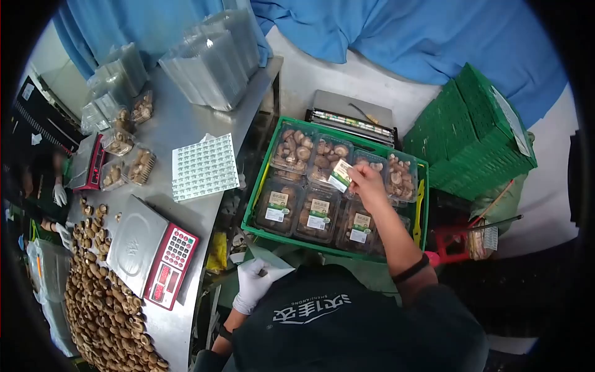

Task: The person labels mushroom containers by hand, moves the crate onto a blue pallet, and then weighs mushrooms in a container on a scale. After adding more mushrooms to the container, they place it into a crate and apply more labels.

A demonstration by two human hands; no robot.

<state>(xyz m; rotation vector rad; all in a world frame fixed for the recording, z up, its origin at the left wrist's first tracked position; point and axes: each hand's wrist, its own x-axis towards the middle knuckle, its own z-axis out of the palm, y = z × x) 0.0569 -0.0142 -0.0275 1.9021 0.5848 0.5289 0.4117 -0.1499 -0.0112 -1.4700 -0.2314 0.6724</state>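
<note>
My right hand (pixel 369 184), bare, pinches a printed label (pixel 340 175) above the back row of clear mushroom boxes (pixel 292 147). Several boxes fill a green crate (pixel 423 180). In the front row, boxes such as this labelled mushroom box (pixel 317 217) carry similar labels. The back-row boxes at the left and right show no label; my hand partly hides those between. Close to my body, my left hand (pixel 253 284) wears a white glove and is closed on a pale sheet (pixel 271 259), seen mostly edge-on.
On the steel table (pixel 170 322) to the left are a red-edged scale (pixel 152 251), loose mushrooms (pixel 102 297), a label sheet (pixel 205 167) and stacked clear boxes (pixel 214 62). Green crates (pixel 468 136) stand at right. A co-worker's gloved hand (pixel 60 194) shows at far left.
</note>
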